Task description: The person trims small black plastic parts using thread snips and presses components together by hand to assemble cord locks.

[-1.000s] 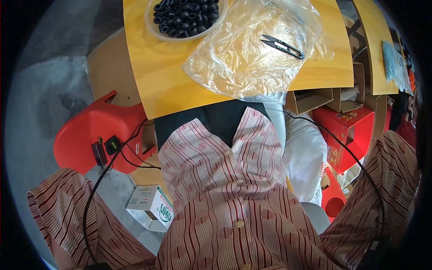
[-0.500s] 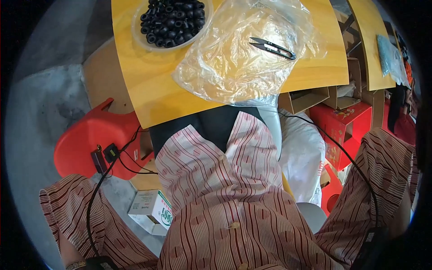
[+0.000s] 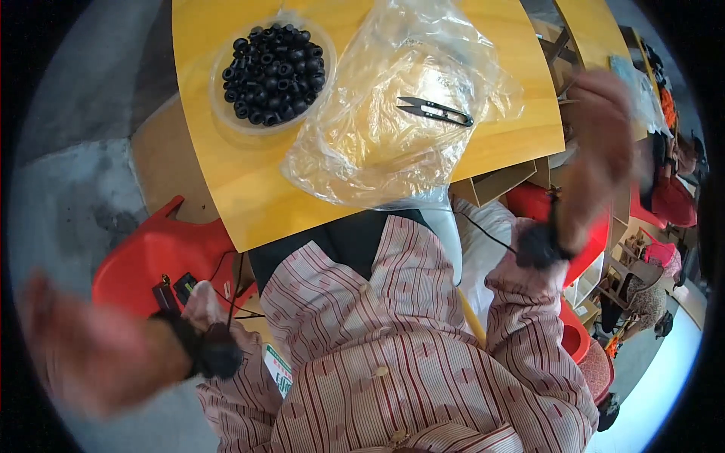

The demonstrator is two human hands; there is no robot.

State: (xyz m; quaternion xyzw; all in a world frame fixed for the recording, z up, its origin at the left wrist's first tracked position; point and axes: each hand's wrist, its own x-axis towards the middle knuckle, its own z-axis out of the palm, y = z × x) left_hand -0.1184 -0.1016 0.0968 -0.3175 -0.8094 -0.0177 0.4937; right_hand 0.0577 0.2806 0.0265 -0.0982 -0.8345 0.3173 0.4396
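Observation:
My left hand [image 3: 98,355] is out at the lower left, off the table beside a red plastic chair, its fingers smeared by motion. My right hand [image 3: 604,128] is raised at the right, past the table's right edge, also blurred. No held thing can be made out in either. On the yellow table [image 3: 249,204], thread snips [image 3: 438,111] with black handles lie on a crumpled clear plastic bag [image 3: 362,151]. Left of the bag, a round translucent tub [image 3: 219,113] holds many small black ring-shaped parts [image 3: 276,72]. Both wrists wear black bands with cables.
The red chair [image 3: 143,257] stands left of the table with small black devices [image 3: 185,287] on it. Open cardboard boxes [image 3: 506,181] and a white sack [image 3: 479,234] are to the right, below table height. Other people sit farther off at the right.
Both hands have come into view, the right rising at the right side, the left swinging out at the lower left. The table and its things sit slightly lower and farther left in the picture.

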